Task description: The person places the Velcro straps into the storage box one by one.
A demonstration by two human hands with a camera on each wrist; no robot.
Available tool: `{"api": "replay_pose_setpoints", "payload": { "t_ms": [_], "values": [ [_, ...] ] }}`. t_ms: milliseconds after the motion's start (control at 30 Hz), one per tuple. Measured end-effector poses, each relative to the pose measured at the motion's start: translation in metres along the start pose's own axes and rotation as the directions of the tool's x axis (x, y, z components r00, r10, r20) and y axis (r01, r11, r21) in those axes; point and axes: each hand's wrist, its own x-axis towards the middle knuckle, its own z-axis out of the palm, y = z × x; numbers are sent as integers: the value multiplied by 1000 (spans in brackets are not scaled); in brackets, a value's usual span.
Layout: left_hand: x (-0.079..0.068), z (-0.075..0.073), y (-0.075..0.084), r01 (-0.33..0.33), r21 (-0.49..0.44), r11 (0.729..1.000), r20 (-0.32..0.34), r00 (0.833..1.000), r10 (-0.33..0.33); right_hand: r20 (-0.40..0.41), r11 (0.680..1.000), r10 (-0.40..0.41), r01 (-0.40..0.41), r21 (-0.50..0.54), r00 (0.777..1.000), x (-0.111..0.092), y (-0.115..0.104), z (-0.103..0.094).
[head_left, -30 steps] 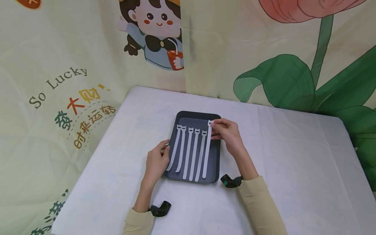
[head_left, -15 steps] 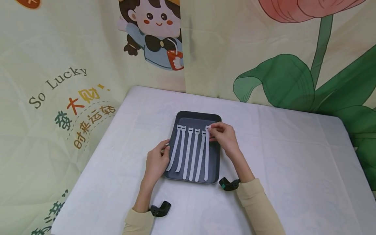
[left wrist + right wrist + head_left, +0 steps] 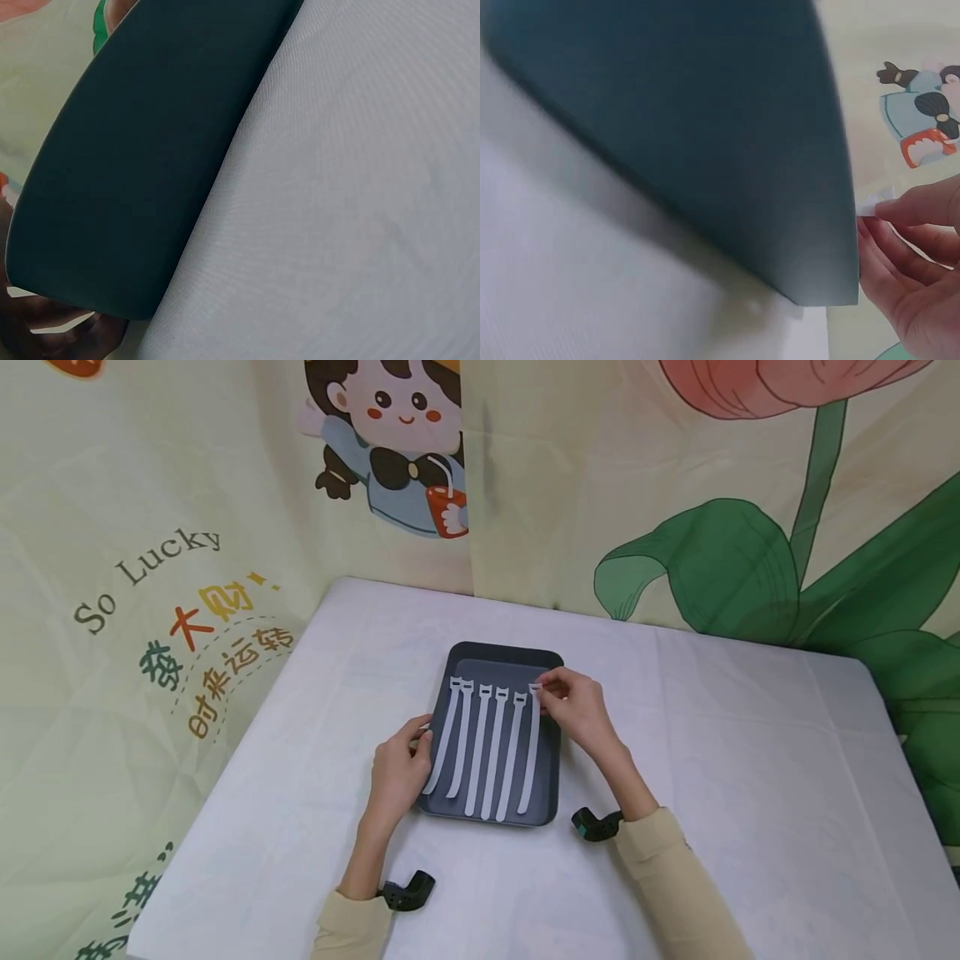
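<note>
On the table lies a dark grey tray (image 3: 491,670) holding several white cable straps with slotted heads, in a row side by side. My right hand (image 3: 581,708) pinches the head of the rightmost cable strap (image 3: 529,760) between thumb and fingers; its tail reaches down inside the tray. In the right wrist view, the white strap head (image 3: 874,204) shows at the thumb tip above the tray wall (image 3: 705,150). My left hand (image 3: 401,768) holds the tray's left rim, thumb near the edge. The left wrist view shows the tray's outer side (image 3: 142,157) and dark, partly hidden fingers (image 3: 67,330).
A white cloth covers the table (image 3: 720,793) around the tray. A printed curtain (image 3: 540,527) hangs along the back and left edges. Black wrist cameras sit on both wrists, the right camera (image 3: 596,824) close to the tray's lower right corner.
My right hand has brought the rightmost strap lower and left, then slightly back right, its tail now sloping left. The left hand and the other straps stay put.
</note>
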Motion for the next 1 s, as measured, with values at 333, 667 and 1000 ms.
{"api": "replay_pose_setpoints", "payload": {
  "t_ms": [333, 667, 1000],
  "values": [
    [-1, -3, 1, -6, 3, 1000, 6, 1000, 6, 222, 942, -150, 208, -264, 963, 12, -6, -11],
    [-3, -5, 2, -14, -4, 1000, 7, 1000, 14, 333, 829, -185, 328, -453, 925, 19, -11, -3],
    [-5, -6, 1, -4, -2, 1000, 20, 1000, 4, 365, 779, -137, 328, -535, 921, 20, -17, 4]
  ]
}}
